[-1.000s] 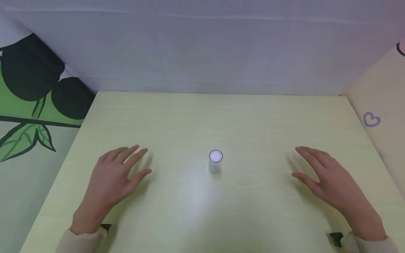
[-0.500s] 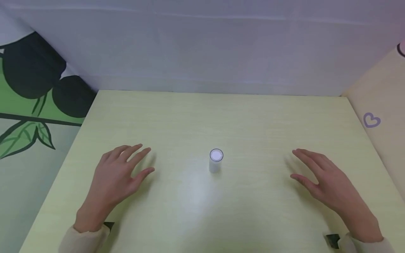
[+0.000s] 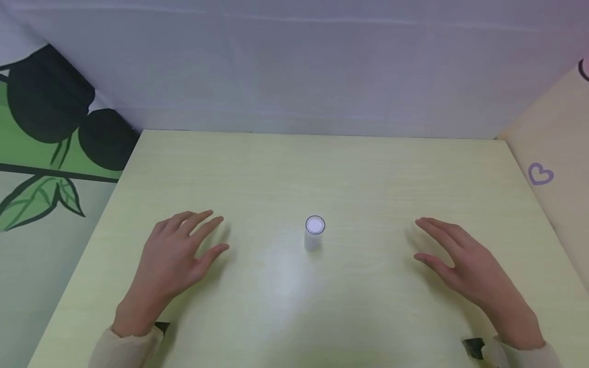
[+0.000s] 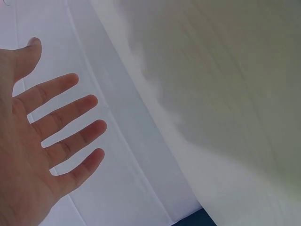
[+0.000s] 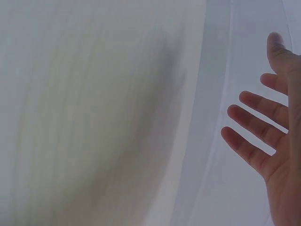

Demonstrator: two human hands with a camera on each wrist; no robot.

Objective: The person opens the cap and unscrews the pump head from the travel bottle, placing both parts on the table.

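A small whitish cylinder (image 3: 314, 241) with a dark-ringed, pale round top stands upright near the middle of the table (image 3: 322, 174). Left of it, my left hand (image 3: 172, 258) hovers over the tabletop, fingers spread and holding nothing. On the other side my right hand (image 3: 469, 268) is also held above the table, thumb apart from the fingers, nothing in its grasp. Neither hand touches the cylinder. In the left wrist view the left palm (image 4: 23, 165) and spread fingers show; the right wrist view shows the right fingers (image 5: 256, 127) extended.
Behind the table hangs a pale lilac cloth (image 3: 294, 66). A panel with green and black painted shapes (image 3: 50, 102) borders the left side. On the right is a beige panel (image 3: 557, 133) with a purple heart. Small black pieces (image 3: 474, 347) show at the sleeve cuffs.
Both hands have drifted inward, the left one rightward and the right one leftward, closer to the cylinder. The cylinder has stayed in place on the table.
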